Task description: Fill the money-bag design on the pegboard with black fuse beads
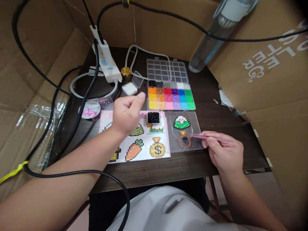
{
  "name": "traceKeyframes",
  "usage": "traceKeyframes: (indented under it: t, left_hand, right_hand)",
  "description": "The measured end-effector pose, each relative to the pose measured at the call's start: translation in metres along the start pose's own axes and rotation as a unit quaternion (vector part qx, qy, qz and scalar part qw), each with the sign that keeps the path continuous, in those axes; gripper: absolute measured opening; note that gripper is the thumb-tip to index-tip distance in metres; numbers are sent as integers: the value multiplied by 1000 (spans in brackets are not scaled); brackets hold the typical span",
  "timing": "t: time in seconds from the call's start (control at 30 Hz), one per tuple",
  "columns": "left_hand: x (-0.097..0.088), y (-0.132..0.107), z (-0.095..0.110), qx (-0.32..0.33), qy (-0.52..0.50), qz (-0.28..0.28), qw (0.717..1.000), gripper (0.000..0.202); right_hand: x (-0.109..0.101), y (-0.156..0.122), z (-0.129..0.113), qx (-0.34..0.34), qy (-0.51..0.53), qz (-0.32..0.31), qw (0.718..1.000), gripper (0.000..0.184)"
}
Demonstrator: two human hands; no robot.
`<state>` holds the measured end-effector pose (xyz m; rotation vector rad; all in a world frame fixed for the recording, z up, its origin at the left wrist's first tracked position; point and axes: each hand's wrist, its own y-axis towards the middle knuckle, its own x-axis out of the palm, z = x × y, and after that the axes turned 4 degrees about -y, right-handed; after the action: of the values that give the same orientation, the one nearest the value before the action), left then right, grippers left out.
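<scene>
From the head camera: a person's bare left hand (127, 112), thumb uppermost and fingers curled, hangs above a printed bead-pattern sheet (145, 145); its fingertips are turned from view, so whether it holds anything cannot be told. That hand and its forearm cover several patterns and most of the pink heading; a carrot and a money bag show whole. The right hand (222, 152) pinches pink tweezers (214, 138), tips at an orange-edged bead money bag (184, 140) with black beads in its middle. It lies on a clear pegboard (196, 123), below a rice-ball figure (182, 122); any bead in the tips is too small to make out. A small tray (153, 124) of black beads overlaps the sheet. Behind stands a compartmented bead case (194, 98); a water bottle (204, 51) is cut off above.
</scene>
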<state>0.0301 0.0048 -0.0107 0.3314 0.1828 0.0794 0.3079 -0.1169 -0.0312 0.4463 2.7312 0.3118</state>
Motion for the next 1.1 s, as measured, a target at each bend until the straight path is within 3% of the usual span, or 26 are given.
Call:
traceKeyframes:
  t: [0.13, 0.2, 0.33, 0.53, 1.1]
  left_hand:
    - [-3, -1, 1, -14, -43, -20, 999, 54]
    - [-3, -1, 3, -18, -44, -16, 999, 52]
    - [-6, 0, 7, -27, -31, -12, 999, 51]
    - [-7, -1, 8, -20, -3, -30, 999, 50]
    - [-6, -1, 9, -20, 14, -29, 999, 49]
  right_hand:
    - [11, 42, -30, -74, 26, -8, 997, 7]
    - [24, 69, -45, -107, 13, -45, 993, 8]
    - [58, 101, -56, -88, -1, -133, 987, 8]
    - [86, 90, -37, -32, 1, -161, 986, 9]
    - [93, 83, -38, -43, 2, -197, 979, 10]
